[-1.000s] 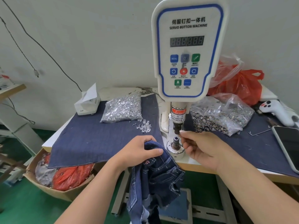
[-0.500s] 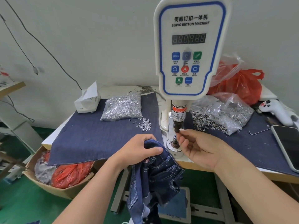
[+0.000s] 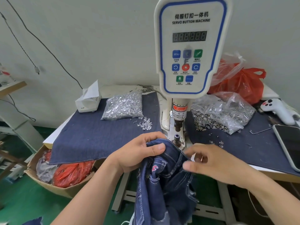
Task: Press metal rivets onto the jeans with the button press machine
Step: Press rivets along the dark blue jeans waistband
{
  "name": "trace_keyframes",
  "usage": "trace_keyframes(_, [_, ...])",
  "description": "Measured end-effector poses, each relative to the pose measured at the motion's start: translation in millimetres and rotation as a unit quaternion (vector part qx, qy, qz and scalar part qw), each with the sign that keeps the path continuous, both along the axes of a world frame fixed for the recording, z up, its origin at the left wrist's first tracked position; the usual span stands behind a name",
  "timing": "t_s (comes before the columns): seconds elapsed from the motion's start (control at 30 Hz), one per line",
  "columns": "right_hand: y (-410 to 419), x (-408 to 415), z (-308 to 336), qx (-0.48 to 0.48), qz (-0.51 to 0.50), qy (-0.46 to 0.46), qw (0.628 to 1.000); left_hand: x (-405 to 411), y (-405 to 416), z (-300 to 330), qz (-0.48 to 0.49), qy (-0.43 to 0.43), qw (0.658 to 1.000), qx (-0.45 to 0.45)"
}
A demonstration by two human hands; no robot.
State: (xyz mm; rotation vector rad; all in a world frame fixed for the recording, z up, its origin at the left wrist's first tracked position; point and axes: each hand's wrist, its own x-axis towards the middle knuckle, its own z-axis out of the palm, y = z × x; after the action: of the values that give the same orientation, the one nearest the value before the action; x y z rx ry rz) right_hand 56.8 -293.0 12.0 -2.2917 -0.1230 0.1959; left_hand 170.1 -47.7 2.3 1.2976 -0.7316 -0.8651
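The white servo button machine (image 3: 190,46) stands at the table's middle, its dark upper punch (image 3: 178,125) above the lower die (image 3: 177,138). Dark blue jeans (image 3: 164,184) hang off the table's front edge just in front of the die. My left hand (image 3: 139,153) grips the jeans' top edge, thumb on the fabric. My right hand (image 3: 209,161) has its fingers curled at the jeans' right fold, pinching the cloth. A bag of silver rivets (image 3: 123,106) lies to the left, with loose rivets (image 3: 145,123) beside it. A bag of ring-shaped rivet parts (image 3: 217,114) lies to the right.
Dark denim cloth (image 3: 97,137) covers the table. A tissue box (image 3: 88,101) sits back left, a red plastic bag (image 3: 240,83) back right, a white controller (image 3: 279,111) and a phone (image 3: 290,143) at the right edge. A cardboard box of bags (image 3: 65,174) is below left.
My right hand left the punch and die and dropped to the jeans' right fold. The jeans were raised toward the die by my left hand.
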Motion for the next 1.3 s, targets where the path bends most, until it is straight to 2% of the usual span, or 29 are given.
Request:
trace_keyframes(0.07, [-2, -5, -1, 0.006, 0.07, 0.002, 0.998, -1, 0, 1, -0.015, 0.009, 1.0, -0.006])
trace_keyframes(0.1, [-6, -7, 0, 0.055, 0.084, 0.013, 0.995, 0, 2, 1, -0.015, -0.007, 1.0, 0.014])
trace_keyframes(0.2, [-21, -4, 2, 0.232, -0.011, 0.053, 0.971, 11, 14, -2, 0.001, -0.11, 0.984, 0.142])
trace_keyframes(0.27, [-31, 4, 0, 0.228, -0.062, 0.059, 0.97, 17, 20, -4, -0.002, -0.178, 0.958, 0.227])
trace_keyframes(0.33, [-32, 11, -2, 0.191, -0.067, 0.05, 0.978, 19, 20, -6, 0.041, -0.236, 0.935, 0.263])
trace_keyframes(0.4, [-30, 17, -6, 0.178, -0.081, 0.033, 0.98, 27, 16, -10, 0.175, -0.307, 0.889, 0.29])
trace_keyframes(0.43, [-29, 19, -8, 0.174, -0.087, 0.024, 0.981, 32, 14, -13, 0.262, -0.344, 0.845, 0.313])
trace_keyframes(0.47, [-28, 20, -10, 0.167, -0.088, 0.015, 0.982, 38, 13, -14, 0.333, -0.364, 0.801, 0.338])
trace_keyframes(0.5, [-28, 22, -13, 0.158, -0.086, 0.009, 0.984, 44, 11, -16, 0.377, -0.364, 0.771, 0.361])
trace_keyframes(0.53, [-28, 24, -16, 0.146, -0.082, 0.006, 0.986, 49, 10, -20, 0.397, -0.356, 0.756, 0.379])
trace_keyframes(0.83, [-30, 28, -21, 0.16, -0.088, 0.005, 0.983, 67, -18, -36, 0.429, -0.337, 0.712, 0.442])
trace_keyframes(1.3, [-34, 28, -25, 0.206, -0.094, -0.001, 0.974, 68, -13, -36, 0.453, -0.317, 0.736, 0.391])
